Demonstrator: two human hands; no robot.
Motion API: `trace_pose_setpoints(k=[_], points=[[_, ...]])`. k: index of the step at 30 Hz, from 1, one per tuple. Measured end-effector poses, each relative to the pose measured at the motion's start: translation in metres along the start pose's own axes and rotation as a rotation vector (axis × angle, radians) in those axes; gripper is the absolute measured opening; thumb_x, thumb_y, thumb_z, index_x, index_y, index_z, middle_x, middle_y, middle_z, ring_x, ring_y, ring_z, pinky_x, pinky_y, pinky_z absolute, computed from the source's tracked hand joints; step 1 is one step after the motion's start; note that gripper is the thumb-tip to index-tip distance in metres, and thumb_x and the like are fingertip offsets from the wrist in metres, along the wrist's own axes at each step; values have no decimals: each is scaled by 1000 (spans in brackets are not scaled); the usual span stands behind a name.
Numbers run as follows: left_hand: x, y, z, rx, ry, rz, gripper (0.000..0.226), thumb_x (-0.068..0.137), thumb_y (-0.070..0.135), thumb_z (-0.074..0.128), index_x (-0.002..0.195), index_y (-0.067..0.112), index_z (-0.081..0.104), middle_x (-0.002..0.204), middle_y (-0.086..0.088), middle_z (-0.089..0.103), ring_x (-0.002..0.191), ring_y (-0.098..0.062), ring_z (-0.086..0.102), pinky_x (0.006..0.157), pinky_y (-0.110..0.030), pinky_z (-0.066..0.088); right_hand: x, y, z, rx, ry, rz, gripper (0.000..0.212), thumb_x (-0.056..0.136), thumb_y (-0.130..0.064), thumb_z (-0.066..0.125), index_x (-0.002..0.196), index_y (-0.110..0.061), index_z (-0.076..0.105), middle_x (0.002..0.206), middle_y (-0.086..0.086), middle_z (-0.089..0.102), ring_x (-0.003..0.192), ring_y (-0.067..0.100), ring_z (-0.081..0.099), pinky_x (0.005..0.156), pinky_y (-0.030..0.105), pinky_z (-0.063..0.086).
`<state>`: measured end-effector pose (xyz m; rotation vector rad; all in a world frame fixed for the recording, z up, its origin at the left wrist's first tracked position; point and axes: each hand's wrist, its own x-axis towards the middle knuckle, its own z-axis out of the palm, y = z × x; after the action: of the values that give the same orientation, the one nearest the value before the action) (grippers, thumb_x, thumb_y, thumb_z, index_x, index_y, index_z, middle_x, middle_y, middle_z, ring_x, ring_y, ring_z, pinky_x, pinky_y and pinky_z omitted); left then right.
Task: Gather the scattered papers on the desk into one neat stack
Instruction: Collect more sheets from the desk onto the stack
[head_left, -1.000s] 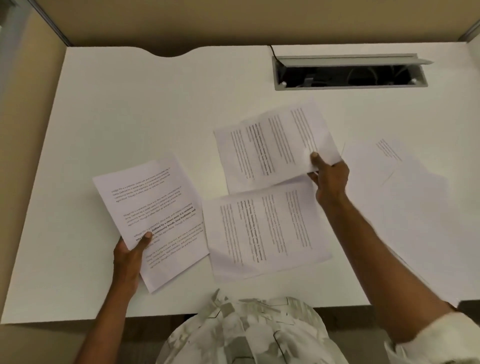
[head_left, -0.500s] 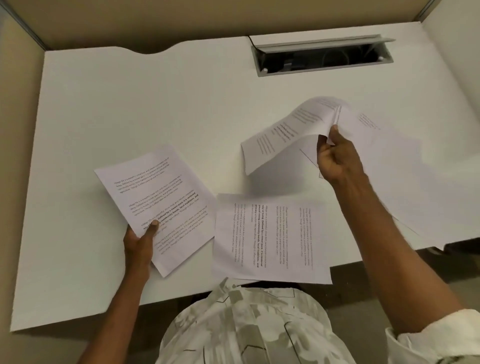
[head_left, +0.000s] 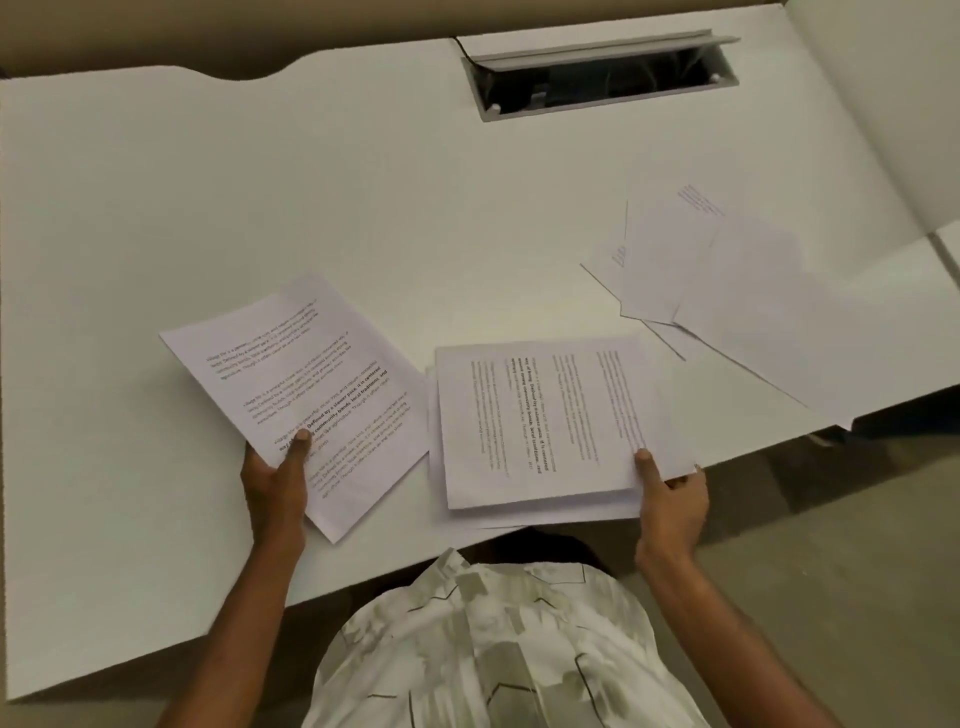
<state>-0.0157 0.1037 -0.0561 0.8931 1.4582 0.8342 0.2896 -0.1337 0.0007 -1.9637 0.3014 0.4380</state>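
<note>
The papers lie in 3 groups on the white desk (head_left: 156, 218). At centre left, the left sheet (head_left: 296, 400) sits tilted, with its printed lines running up toward the right. The left hand (head_left: 275, 478) pinches its lower left edge, thumb (head_left: 301, 441) pressed on top of the print and fingers hidden beneath. Whether more sheets lie under it cannot be told.

Just right of it, nearly touching its right edge, is the middle pile (head_left: 540, 426). This is a few printed sheets laid one on another with their lower and left edges staggered and the text turned sideways. The right hand (head_left: 670, 493) pinches the pile's lower right corner at the desk's front edge, thumb on top and fingers curled below.

The right pile (head_left: 727, 280) is well apart, in the right middle of the frame. Its several sheets are fanned loosely, mostly blank side up, and 1 of them hangs over the front edge.

An open cable slot (head_left: 602, 78) is set in the desk at upper centre. A pale patterned shirt (head_left: 493, 649) fills the bottom centre.
</note>
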Motion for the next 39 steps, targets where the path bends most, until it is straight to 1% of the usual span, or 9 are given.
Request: trace_pose_setpoints(k=[2,5,9,13,18,24,28,33,39], points=[[1,-1,-1,6,-6,-5,43,95,23,72,123,54,62,122,20,71,108,-6,71,79,-29,61,-3,11,2,-91,128,-22,67,84,-28,86,139,-14,50,132,0,52,119,23,59,99,35,53],[2,-2,-1,9,-2,-13,44,95,21,72,128,49,61,123,20,70,108,-5,71,83,-32,60,-9,24,8,0,195,250,101,68,-34,97,149,-17,38,146,7,46,123,22,50,103,40,49],[1,-2,-2,10,-24,6,43,96,22,71,129,47,59,122,20,70,107,-4,71,80,-28,60,-15,34,15,248,30,519,62,75,-16,92,130,-10,63,118,6,73,110,29,70,95,48,60],[-1,2,-4,24,-72,16,40,97,25,71,124,53,60,117,25,71,102,0,72,71,-19,60,-11,32,21,215,85,409,38,88,-11,82,122,-14,64,104,-2,71,95,20,68,69,32,57],[0,3,-5,22,-74,16,39,96,26,72,119,56,62,114,25,72,99,2,72,68,-16,60,12,2,24,199,86,169,20,99,-21,70,118,-19,64,109,-2,70,99,18,69,68,23,56],[1,2,-5,32,-73,28,39,96,27,72,118,58,60,117,22,70,97,-2,72,68,-22,61,36,-37,59,103,-115,96,73,83,-26,88,142,-12,47,136,6,62,122,29,61,110,49,51],[-1,4,-4,50,-73,32,39,97,26,71,116,58,60,117,21,70,97,-5,73,70,-27,63,38,-51,79,-15,-180,-123,52,89,-18,82,129,-17,50,131,9,67,110,27,71,100,51,59],[-2,1,-2,76,-47,38,42,98,25,70,134,41,58,121,18,69,107,-9,69,73,-25,61,74,-77,72,105,-432,-248,51,98,-10,70,142,-5,45,124,6,73,105,24,76,88,42,65],[-4,4,-3,67,-58,23,40,97,25,71,120,57,61,115,22,72,98,-5,73,65,-20,62,130,-103,70,196,-721,-40,70,92,28,43,154,-4,39,131,13,68,118,33,67,98,46,59]])
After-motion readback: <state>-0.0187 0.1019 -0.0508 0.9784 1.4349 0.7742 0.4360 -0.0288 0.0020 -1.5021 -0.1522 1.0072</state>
